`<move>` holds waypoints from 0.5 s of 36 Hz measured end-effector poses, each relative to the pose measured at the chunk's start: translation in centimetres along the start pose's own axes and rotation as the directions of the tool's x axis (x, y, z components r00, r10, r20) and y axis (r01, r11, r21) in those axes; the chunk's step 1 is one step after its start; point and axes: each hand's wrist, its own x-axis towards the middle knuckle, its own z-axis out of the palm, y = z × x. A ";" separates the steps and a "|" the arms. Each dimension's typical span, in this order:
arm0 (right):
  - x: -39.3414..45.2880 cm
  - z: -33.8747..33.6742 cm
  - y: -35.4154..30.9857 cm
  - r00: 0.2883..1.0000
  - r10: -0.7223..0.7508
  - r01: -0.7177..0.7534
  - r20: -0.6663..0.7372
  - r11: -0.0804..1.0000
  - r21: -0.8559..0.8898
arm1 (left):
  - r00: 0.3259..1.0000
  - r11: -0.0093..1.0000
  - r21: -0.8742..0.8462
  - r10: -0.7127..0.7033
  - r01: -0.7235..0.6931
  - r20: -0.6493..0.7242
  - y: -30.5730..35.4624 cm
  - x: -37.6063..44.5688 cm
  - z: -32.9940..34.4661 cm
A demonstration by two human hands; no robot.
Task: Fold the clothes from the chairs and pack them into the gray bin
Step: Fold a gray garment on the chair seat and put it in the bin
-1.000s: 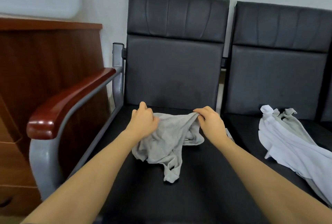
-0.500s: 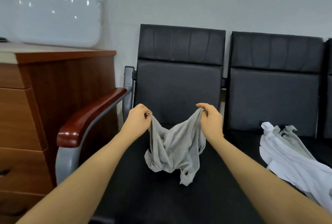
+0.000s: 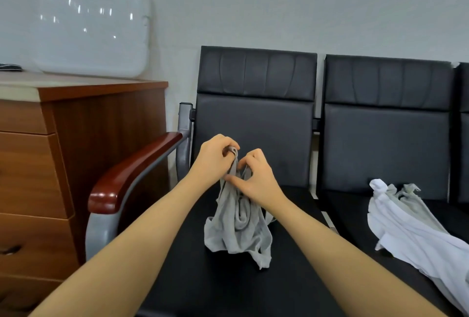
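— What's changing since a moment ago?
— The hands are closing together at frame centre; left hand (image 3: 215, 161) and right hand (image 3: 256, 179) are both pinching the gray garment (image 3: 238, 227).
— Its orientation?
— It's hanging lengthwise, top to bottom, its lower end bunching on the black chair seat (image 3: 203, 278).

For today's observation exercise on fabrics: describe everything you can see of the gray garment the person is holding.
The gray garment is a small, soft, knit-looking piece in plain light gray, crumpled and unfolded. It hangs bunched from its top edge, which the left hand and the right hand pinch close together. Its lower folds and a trailing end rest on the black chair seat, in front of the backrest.
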 end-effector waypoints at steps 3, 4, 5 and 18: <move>0.2 0.8 -0.3 0.999 -0.004 0.002 -0.042 0.998 -0.064 | 0.998 0.998 0.018 0.056 -0.056 0.015 -0.2 0.2 0.0; 0.2 0.9 -0.4 0.998 -0.012 0.006 -0.054 0.995 -0.099 | 0.997 0.997 0.025 0.071 -0.071 0.022 -0.4 0.2 0.0; 0.3 1.1 -0.4 0.998 -0.019 0.011 -0.063 0.991 -0.133 | 0.996 0.995 0.043 0.088 -0.089 0.036 -0.6 0.2 -0.1; 0.3 0.7 1.3 0.999 -0.045 0.047 0.020 0.990 -0.131 | 0.867 0.690 0.527 0.348 -0.495 0.357 -3.1 -1.4 -1.2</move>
